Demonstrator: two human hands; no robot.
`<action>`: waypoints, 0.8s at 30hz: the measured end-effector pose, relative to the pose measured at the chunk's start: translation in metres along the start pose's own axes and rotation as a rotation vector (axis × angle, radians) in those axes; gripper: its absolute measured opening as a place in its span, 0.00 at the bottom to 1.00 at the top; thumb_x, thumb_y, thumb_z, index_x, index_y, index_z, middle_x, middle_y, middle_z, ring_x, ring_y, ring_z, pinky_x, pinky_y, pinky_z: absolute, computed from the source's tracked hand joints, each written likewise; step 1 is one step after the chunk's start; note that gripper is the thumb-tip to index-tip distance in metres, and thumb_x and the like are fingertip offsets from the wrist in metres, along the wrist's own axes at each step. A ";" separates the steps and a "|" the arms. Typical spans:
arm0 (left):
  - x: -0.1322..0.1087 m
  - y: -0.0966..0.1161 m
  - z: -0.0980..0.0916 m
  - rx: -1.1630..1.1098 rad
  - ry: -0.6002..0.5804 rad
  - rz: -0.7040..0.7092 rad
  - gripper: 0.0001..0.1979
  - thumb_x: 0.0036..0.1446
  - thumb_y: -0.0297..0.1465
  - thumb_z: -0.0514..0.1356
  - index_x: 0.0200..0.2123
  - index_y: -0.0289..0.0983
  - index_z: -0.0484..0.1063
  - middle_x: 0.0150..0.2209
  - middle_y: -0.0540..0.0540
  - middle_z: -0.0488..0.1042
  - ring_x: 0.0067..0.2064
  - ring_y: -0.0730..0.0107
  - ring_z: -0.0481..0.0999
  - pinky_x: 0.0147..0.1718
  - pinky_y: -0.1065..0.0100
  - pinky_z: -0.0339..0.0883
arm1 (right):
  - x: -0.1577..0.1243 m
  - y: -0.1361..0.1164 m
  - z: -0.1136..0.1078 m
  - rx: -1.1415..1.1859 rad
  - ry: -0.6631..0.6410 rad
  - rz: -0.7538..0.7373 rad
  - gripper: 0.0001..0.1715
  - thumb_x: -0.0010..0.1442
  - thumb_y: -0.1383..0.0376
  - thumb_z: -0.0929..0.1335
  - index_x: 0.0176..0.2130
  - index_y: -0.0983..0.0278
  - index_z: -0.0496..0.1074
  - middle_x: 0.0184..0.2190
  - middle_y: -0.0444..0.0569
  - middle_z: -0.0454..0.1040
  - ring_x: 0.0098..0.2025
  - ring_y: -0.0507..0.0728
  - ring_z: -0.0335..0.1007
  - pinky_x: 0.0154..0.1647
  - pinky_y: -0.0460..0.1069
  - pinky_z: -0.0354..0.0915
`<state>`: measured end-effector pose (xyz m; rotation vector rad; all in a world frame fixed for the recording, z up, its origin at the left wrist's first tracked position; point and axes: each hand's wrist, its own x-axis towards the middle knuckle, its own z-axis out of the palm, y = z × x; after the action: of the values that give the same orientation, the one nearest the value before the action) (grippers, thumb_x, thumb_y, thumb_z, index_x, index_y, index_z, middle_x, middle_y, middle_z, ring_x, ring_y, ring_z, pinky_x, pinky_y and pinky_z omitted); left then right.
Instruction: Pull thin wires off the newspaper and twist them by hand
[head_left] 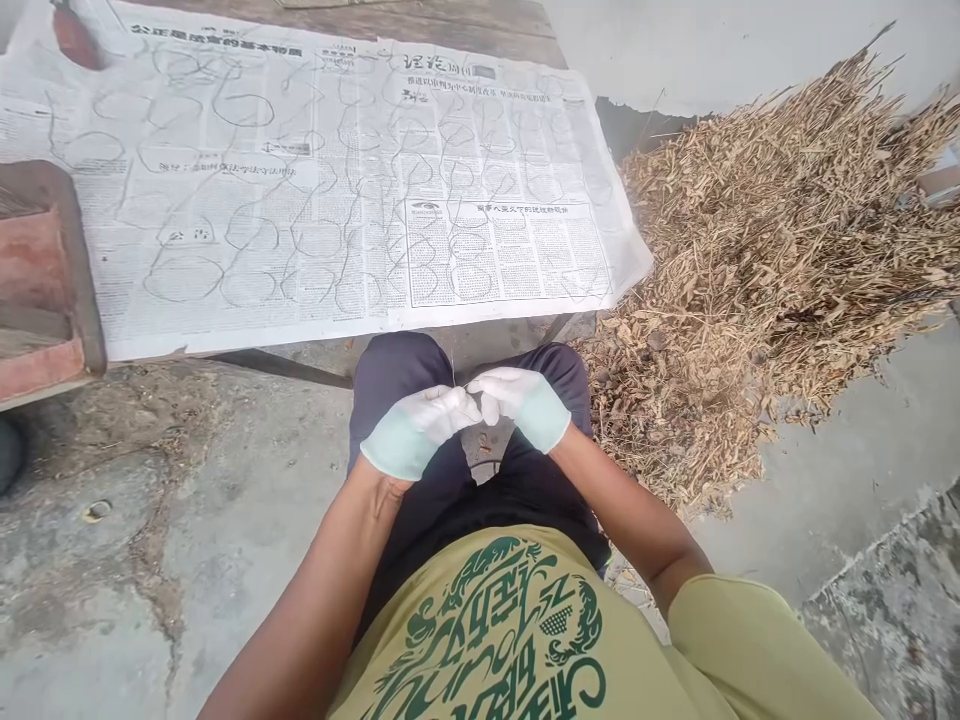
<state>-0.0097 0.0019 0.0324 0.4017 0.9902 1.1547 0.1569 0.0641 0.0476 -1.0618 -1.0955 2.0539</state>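
Both my hands wear white gloves with pale green cuffs and meet above my lap. My left hand (424, 425) is closed, its fingertips pinching a thin wire-like strand (453, 366) that sticks up past them. My right hand (523, 402) is also closed, thumb and forefinger pinched on the strand close to the left fingertips. How the strand runs between the fingers is too fine to make out. In front of me, newspaper sheets (142, 335) cover a table, and many thin curled strands (244, 124) lie on them in loops and rings.
A worn reddish wooden stool or box (41, 270) stands at the left by the table. A dark red object (75, 38) lies on the paper's far left corner. To the right, a large heap of dry stalks (787, 230) covers the concrete floor (255, 520).
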 end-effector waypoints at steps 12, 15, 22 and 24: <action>-0.008 0.012 -0.003 0.144 0.056 0.083 0.26 0.49 0.45 0.76 0.47 0.37 0.84 0.47 0.39 0.85 0.47 0.56 0.83 0.54 0.55 0.75 | 0.011 0.009 -0.015 0.125 -0.032 0.045 0.26 0.51 0.50 0.79 0.39 0.68 0.80 0.23 0.46 0.78 0.23 0.52 0.72 0.28 0.48 0.69; -0.009 0.017 -0.003 0.193 0.061 0.062 0.27 0.41 0.41 0.80 0.46 0.39 0.84 0.45 0.42 0.85 0.45 0.59 0.83 0.51 0.58 0.76 | 0.007 0.004 -0.012 0.141 -0.043 0.049 0.27 0.51 0.51 0.80 0.40 0.69 0.80 0.23 0.46 0.78 0.23 0.52 0.72 0.28 0.48 0.69; 0.002 0.011 -0.004 0.070 0.037 0.111 0.25 0.33 0.40 0.82 0.39 0.42 0.86 0.38 0.45 0.85 0.42 0.61 0.82 0.47 0.60 0.76 | 0.000 -0.001 -0.004 0.095 -0.014 0.026 0.23 0.55 0.53 0.78 0.40 0.69 0.80 0.22 0.46 0.77 0.23 0.52 0.71 0.28 0.49 0.67; 0.004 0.006 -0.009 0.067 0.032 0.139 0.25 0.34 0.40 0.82 0.39 0.43 0.86 0.41 0.45 0.85 0.44 0.60 0.82 0.49 0.60 0.75 | -0.002 -0.002 -0.003 0.071 -0.002 0.023 0.21 0.56 0.53 0.77 0.40 0.69 0.81 0.22 0.46 0.76 0.23 0.52 0.70 0.27 0.48 0.66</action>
<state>-0.0200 0.0059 0.0297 0.5130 1.0440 1.2583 0.1603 0.0644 0.0487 -1.0423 -1.0075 2.0964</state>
